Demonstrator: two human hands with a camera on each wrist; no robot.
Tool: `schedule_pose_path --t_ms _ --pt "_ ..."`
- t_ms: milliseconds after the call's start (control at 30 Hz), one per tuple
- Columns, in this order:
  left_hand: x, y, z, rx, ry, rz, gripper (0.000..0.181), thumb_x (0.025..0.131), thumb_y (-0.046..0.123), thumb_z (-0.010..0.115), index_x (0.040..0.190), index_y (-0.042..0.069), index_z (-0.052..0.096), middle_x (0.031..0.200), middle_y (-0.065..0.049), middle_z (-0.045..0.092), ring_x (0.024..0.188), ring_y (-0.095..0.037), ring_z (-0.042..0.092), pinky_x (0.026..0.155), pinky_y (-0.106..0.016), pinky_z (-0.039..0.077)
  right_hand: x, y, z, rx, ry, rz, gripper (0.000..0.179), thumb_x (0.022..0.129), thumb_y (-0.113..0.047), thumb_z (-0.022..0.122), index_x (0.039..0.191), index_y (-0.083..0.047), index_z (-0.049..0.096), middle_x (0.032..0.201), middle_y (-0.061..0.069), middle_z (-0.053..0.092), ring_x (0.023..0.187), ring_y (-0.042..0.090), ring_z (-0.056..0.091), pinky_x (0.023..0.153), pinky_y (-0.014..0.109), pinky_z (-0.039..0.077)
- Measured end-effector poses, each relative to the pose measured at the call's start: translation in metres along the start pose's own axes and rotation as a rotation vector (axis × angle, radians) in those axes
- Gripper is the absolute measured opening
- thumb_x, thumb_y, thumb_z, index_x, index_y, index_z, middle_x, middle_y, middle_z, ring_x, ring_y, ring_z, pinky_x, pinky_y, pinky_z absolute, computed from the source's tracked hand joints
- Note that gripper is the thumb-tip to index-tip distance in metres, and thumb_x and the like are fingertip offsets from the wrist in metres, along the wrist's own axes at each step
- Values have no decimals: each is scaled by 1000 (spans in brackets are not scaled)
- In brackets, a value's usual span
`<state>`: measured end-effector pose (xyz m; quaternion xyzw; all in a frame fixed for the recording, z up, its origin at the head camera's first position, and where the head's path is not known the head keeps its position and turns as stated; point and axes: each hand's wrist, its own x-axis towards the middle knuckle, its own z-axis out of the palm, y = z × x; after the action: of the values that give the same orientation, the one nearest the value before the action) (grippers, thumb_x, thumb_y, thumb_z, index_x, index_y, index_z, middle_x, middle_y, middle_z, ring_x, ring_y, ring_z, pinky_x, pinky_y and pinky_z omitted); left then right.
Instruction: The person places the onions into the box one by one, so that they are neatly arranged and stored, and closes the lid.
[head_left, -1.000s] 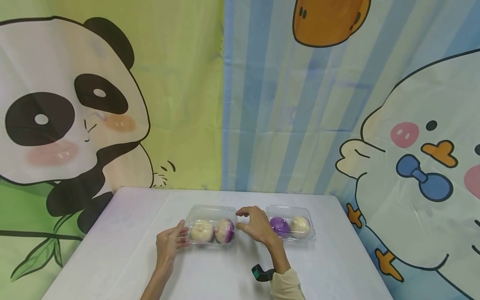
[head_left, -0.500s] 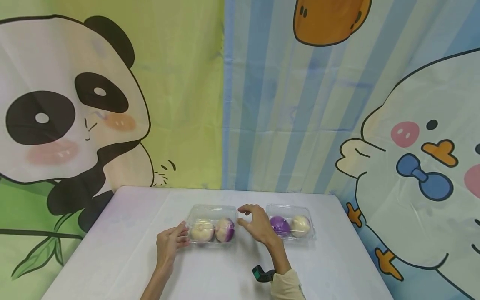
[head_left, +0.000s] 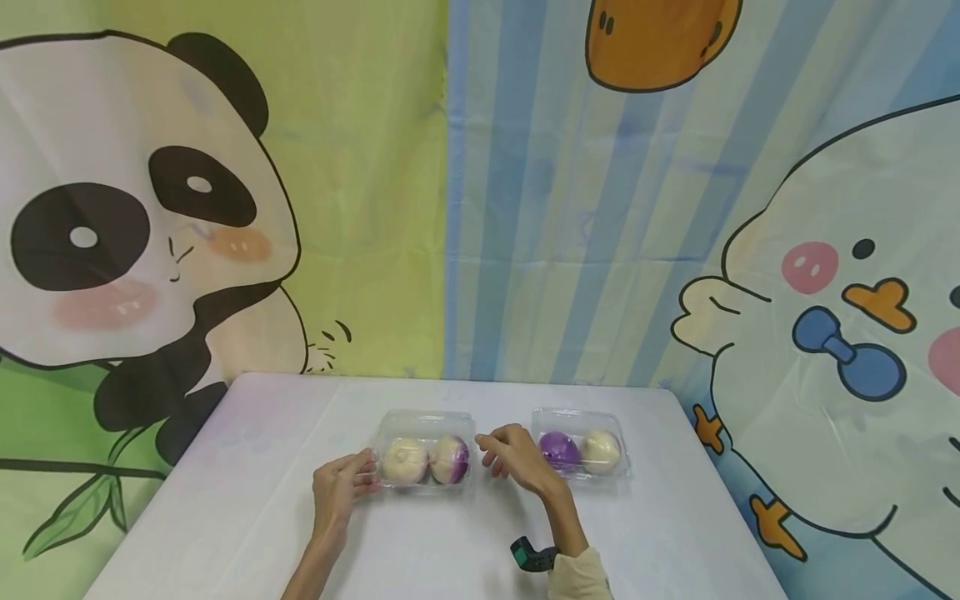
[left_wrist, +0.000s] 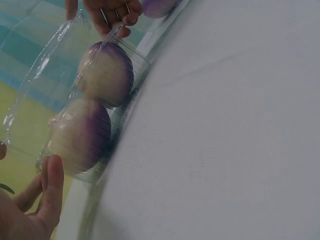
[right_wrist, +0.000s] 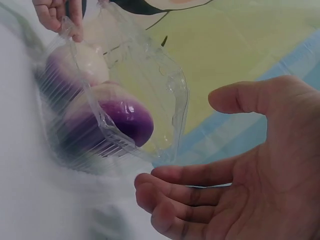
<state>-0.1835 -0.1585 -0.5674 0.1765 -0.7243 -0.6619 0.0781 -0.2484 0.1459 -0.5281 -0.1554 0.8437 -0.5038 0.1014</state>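
A clear plastic clamshell box [head_left: 427, 423] sits on the table with its lid raised at the back. Inside lie two turnips, a pale one [head_left: 405, 462] on the left and a purple-and-white one [head_left: 450, 461] on the right. My left hand [head_left: 339, 487] touches the box's left end with extended fingertips, at the tray's corner and near the lid's edge [left_wrist: 32, 82]. Just off the other end hovers my right hand [head_left: 517, 457], holding nothing; its thumb and loosely bent fingers are spread apart in the right wrist view.
To the right stands a second clear clamshell box [head_left: 577, 421], holding a purple turnip [head_left: 559, 451] and a pale turnip [head_left: 601, 452]. The white table [head_left: 420, 550] ends at the back against printed cloth hangings [head_left: 540, 208]. A small black device [head_left: 532, 556] shows by the right wrist.
My right hand has turned over and lowered slightly, its fingers now pointing downward instead of arched beside the box. The left hand and both boxes stay nearly where they were.
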Motion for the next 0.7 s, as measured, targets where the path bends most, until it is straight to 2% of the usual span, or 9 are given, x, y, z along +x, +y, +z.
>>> schedule_pose_path --t_ms 100,367,500,700 --pt "0 -1 0 5 3 0 43 111 28 58 119 -12 73 100 -15 79 74 -14 77 71 -26 71 -2 2 1 39 -33 0 55 106 -42 59 106 9 78 92 32 78 72 48 74 58 41 65" --pt "-3 0 0 -14 6 -5 39 111 24 59 121 -11 73 100 -13 78 75 -14 77 73 -25 70 -4 11 3 59 -113 -20 50 106 -33 55 99 11 77 86 32 76 62 28 69 53 33 59" --pt "-3 0 1 -18 13 -6 37 109 22 60 120 -11 74 100 -15 79 75 -14 78 73 -25 71 -5 16 7 93 -145 -27 48 106 -29 54 97 14 75 86 36 73 60 26 66 51 30 57" --pt "-3 -1 1 -24 6 5 34 109 18 60 120 -11 74 104 -18 79 75 -14 78 72 -25 71 -4 21 12 131 -143 -22 49 102 -30 58 92 16 73 86 42 69 59 22 62 51 25 51"
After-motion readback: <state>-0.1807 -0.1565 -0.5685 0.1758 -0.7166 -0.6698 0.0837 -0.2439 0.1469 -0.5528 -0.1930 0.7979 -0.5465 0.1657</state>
